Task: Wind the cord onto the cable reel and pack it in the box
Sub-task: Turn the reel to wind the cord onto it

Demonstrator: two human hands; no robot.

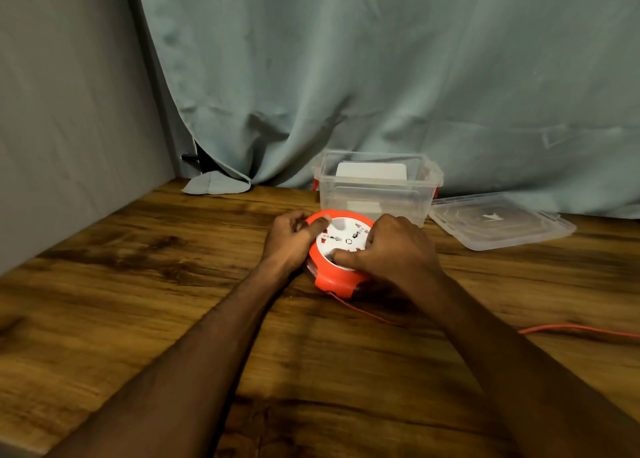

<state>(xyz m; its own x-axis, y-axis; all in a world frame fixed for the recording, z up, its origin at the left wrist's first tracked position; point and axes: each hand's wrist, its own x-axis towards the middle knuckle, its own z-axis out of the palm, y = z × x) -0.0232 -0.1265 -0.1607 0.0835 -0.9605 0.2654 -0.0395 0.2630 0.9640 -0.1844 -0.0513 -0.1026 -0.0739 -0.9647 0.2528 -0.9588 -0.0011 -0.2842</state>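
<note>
The orange cable reel [337,253] is gripped on the wooden surface [138,319] by the curled fingers of the left hand [291,239] and right hand [398,250]. Its cord [367,312] is trailed rightward; the clear box [375,187] is seen just behind, lid [498,220] beside it.

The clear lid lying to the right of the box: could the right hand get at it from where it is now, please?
Probably yes. The right hand grips the cable reel, and bare table lies between it and the clear lid, which lies flat and uncovered. It would have to let go of the reel first.
</note>
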